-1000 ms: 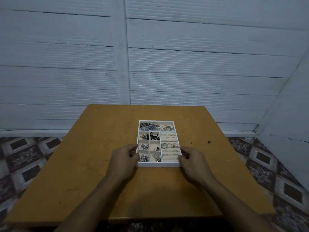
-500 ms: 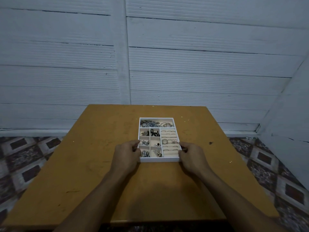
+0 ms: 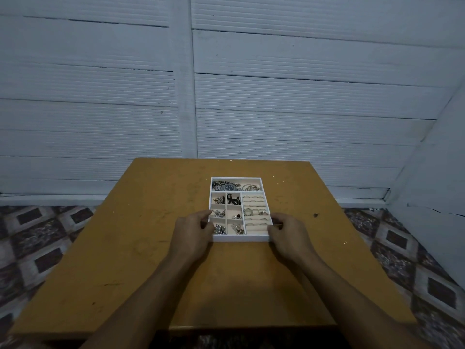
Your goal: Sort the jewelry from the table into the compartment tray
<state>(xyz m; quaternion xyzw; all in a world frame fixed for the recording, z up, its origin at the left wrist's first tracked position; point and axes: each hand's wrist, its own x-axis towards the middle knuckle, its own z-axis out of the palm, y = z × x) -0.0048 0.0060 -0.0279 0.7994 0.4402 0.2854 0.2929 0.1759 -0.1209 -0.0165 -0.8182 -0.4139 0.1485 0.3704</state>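
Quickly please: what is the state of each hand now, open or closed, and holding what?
The left hand is closed, gripping the compartment tray at its left edge.
The right hand is closed, gripping its right edge.

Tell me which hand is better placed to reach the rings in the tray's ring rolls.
Right, probably. The right hand grips the compartment tray at its near right corner, beside the ring rolls; the left hand holds the near left corner, with the small compartments in between.
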